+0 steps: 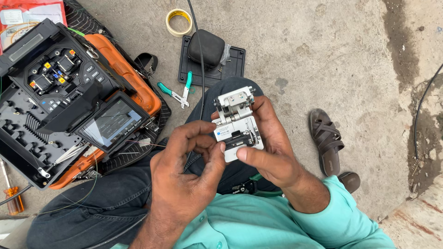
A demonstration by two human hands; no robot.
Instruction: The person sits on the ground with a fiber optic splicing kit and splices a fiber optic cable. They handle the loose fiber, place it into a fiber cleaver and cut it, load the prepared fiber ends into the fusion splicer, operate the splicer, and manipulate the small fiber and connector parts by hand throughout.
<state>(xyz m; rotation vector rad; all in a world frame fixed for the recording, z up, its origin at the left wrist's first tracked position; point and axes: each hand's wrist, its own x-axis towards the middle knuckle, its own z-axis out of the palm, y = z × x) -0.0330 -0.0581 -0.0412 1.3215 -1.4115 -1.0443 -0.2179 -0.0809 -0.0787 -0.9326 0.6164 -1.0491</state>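
Note:
My right hand (272,147) grips a small silver-and-white fibre cleaver (236,121) from its right side, holding it above my knee with its lid hinged up. My left hand (187,173) is at the cleaver's left edge, thumb and fingertips pinched close together by its blue-marked slot. Whether a thin fibre lies between those fingers cannot be made out. A fine fibre strand (152,145) runs from the machine on the left toward my left hand.
A black fusion splicer (60,87) with a lit screen sits in an orange case at left. Green-handled pliers (177,92), a black pouch on a tray (210,50), a tape roll (178,21), a screwdriver (11,193) and a brown sandal (326,145) lie on the concrete.

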